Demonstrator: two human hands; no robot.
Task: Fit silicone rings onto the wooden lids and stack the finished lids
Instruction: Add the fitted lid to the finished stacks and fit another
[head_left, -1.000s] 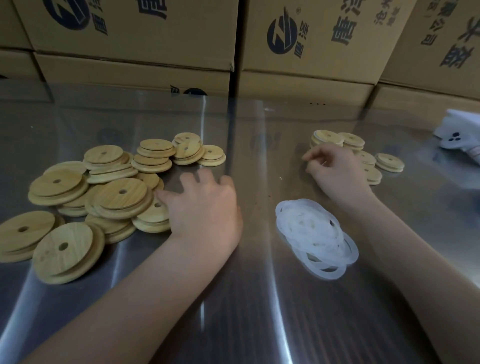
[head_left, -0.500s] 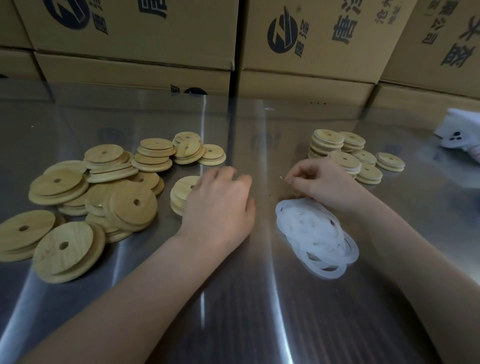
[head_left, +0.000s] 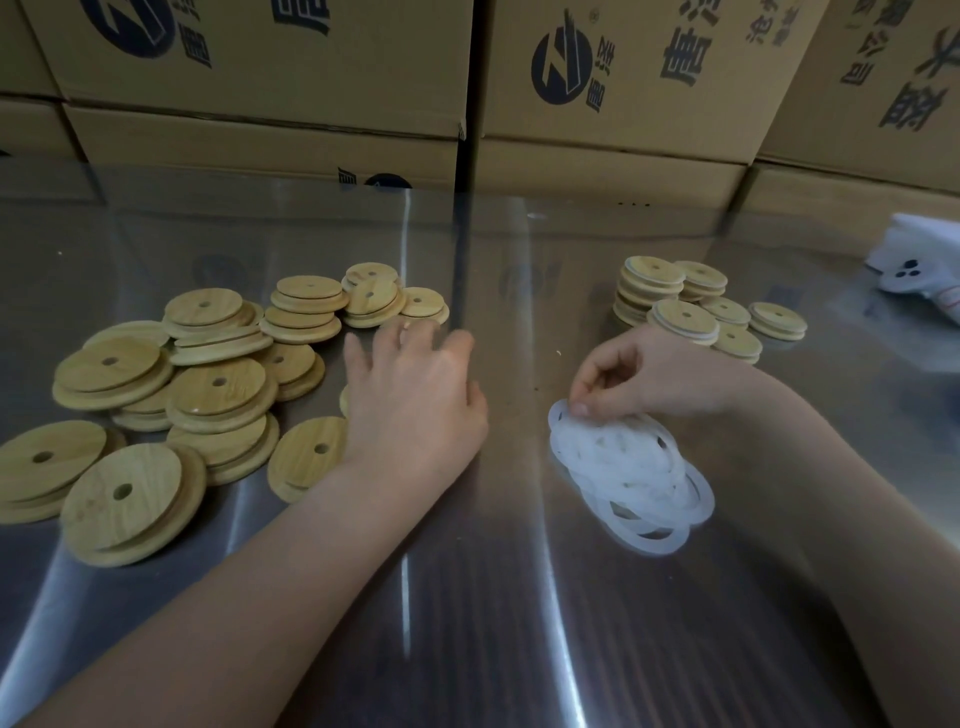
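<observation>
**Head view: right hand pinches a ring, left hand over the lid heap**

Head camera looks down on a shiny steel table (head_left: 493, 623) backed by a wall of printed cardboard boxes (head_left: 260, 78). At the left lies a loose heap of wooden lids (head_left: 218, 387), each a round disc with a small hole, many overlapping.

The left hand (head_left: 415, 400) lies palm down at the heap's right edge, fingers spread. It covers one lid (head_left: 343, 400) of which only a sliver shows. The fingertips are blurred, so I cannot tell whether it grips anything.

The right hand (head_left: 660, 376) has thumb and fingers curled and pinches a silicone ring (head_left: 560, 415) at the far left edge of the pile of silicone rings (head_left: 639, 478), which lies translucent white on the table near the centre.

Beyond the right hand stand short stacks of ringed lids (head_left: 655, 283), with white edging showing under some rims. A white object (head_left: 914, 265) with dark dots sits at the far right edge.
</observation>
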